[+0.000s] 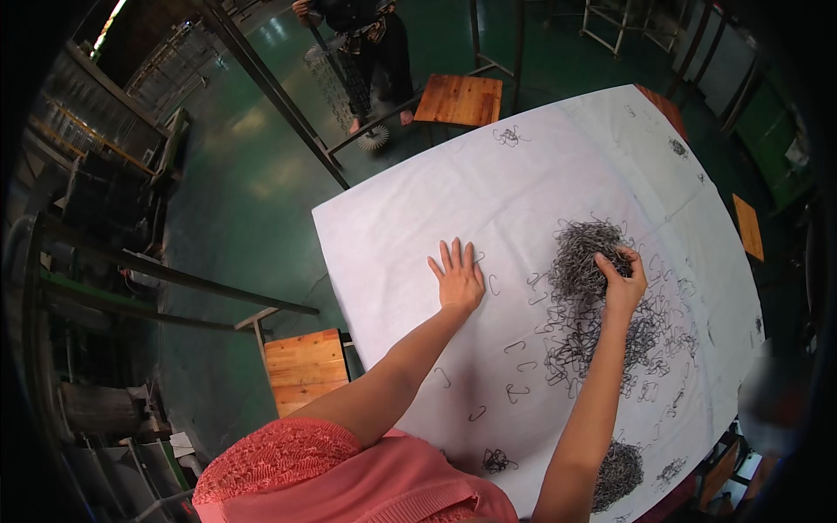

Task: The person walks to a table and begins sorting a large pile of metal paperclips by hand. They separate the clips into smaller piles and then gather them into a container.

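While the left hand (459, 276) lies flat on the white sheet (410, 227) with fingers spread and empty, the right hand (621, 281) reaches further out, its fingers pinched into the near edge of a big tangled heap of dark wire hooks (586, 253). Loose hooks (516, 392) are scattered over the sheet between and below both hands, and two smaller tangles (619, 471) lie near the lower edge beside the right forearm. A wooden stool (459, 98) stands beyond the table's far corner, another (303, 366) at its left side.
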Motion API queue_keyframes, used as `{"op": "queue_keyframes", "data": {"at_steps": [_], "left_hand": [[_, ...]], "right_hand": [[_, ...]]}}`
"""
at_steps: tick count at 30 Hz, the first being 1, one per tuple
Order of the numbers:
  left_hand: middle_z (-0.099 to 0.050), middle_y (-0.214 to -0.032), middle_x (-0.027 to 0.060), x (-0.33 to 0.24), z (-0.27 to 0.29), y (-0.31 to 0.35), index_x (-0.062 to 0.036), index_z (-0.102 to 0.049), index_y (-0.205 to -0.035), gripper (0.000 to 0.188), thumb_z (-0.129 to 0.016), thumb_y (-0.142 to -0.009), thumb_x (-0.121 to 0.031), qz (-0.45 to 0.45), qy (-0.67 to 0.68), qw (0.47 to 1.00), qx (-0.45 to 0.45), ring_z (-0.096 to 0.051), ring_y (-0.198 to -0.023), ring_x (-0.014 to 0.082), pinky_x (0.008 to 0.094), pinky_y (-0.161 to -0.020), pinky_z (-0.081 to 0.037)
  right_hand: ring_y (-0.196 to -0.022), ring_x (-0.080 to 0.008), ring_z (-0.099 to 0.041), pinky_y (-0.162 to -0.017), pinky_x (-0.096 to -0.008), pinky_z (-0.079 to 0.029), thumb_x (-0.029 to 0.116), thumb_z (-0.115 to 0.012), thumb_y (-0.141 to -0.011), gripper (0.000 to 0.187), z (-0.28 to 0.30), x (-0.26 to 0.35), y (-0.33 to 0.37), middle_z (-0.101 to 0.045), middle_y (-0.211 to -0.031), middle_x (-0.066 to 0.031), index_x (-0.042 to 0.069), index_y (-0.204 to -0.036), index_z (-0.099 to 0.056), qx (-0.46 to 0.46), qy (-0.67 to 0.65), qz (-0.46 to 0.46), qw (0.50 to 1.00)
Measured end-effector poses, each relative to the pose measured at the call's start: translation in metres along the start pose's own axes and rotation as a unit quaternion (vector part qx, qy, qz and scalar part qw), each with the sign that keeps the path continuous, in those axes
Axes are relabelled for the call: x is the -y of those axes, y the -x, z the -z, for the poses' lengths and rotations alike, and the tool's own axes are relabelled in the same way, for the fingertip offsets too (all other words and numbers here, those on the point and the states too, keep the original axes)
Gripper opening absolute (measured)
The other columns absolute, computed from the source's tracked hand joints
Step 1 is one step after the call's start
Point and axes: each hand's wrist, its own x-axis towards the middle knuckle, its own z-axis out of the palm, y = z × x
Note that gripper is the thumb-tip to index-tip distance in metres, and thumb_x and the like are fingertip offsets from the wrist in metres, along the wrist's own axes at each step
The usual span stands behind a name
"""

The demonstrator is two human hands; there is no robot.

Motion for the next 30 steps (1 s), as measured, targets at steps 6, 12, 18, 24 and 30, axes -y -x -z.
{"op": "queue_keyframes", "data": {"at_steps": [6,12,18,24,30], "left_hand": [[-0.024,-0.146,0.0163,0.002,-0.002,0.001,-0.0074,-0.035,-0.137,0.049,-0.039,-0.091,-0.024,-0.003,0.002,1.000,-0.008,-0.009,-0.138,0.0389,0.0630,-0.107,-0.004],[-0.027,-0.145,0.0171,-0.001,-0.001,-0.002,-0.0060,-0.037,-0.136,0.049,-0.039,-0.091,-0.025,-0.012,-0.018,0.999,-0.027,-0.013,-0.138,0.0388,0.0623,-0.107,-0.008],[-0.030,-0.143,0.0158,0.009,-0.023,-0.001,-0.0084,-0.039,-0.135,0.047,-0.039,-0.091,-0.027,-0.029,-0.046,0.996,-0.070,-0.017,-0.137,0.0381,0.0627,-0.106,-0.009],[-0.027,-0.144,0.0158,0.000,-0.018,0.000,-0.0079,-0.036,-0.135,0.047,-0.037,-0.092,-0.026,-0.025,-0.043,0.998,-0.032,-0.012,-0.138,0.0380,0.0617,-0.107,-0.007],[-0.027,-0.143,0.0154,0.006,-0.023,-0.004,-0.0089,-0.036,-0.133,0.045,-0.037,-0.091,-0.025,-0.034,-0.046,0.997,-0.048,-0.015,-0.136,0.0377,0.0622,-0.105,-0.009]], "right_hand": [[-0.094,-0.0171,-0.057,-0.081,-0.0274,-0.049,0.001,-0.078,-0.067,0.031,0.012,-0.012,-0.008,-0.056,-0.100,-0.0066,0.002,-0.093,-0.061,0.016,0.010,-0.009,1.000],[-0.100,-0.0223,-0.056,-0.091,-0.0334,-0.042,0.006,-0.081,-0.062,0.033,0.015,-0.007,0.002,-0.059,-0.101,-0.0066,0.005,-0.089,-0.063,0.010,0.066,0.057,0.996],[-0.101,-0.0220,-0.056,-0.093,-0.0342,-0.040,0.009,-0.083,-0.061,0.032,0.026,0.013,0.033,-0.061,-0.099,-0.0063,0.005,-0.087,-0.064,0.062,0.127,0.058,0.988],[-0.094,-0.0174,-0.058,-0.083,-0.0304,-0.047,0.008,-0.083,-0.063,0.031,0.061,0.000,0.047,-0.060,-0.096,-0.0049,0.004,-0.086,-0.064,-0.017,0.008,0.003,1.000],[-0.093,-0.0174,-0.059,-0.082,-0.0301,-0.046,0.010,-0.083,-0.062,0.031,0.080,-0.018,0.048,-0.063,-0.096,-0.0053,0.005,-0.087,-0.065,-0.101,0.057,0.015,0.993]]}}
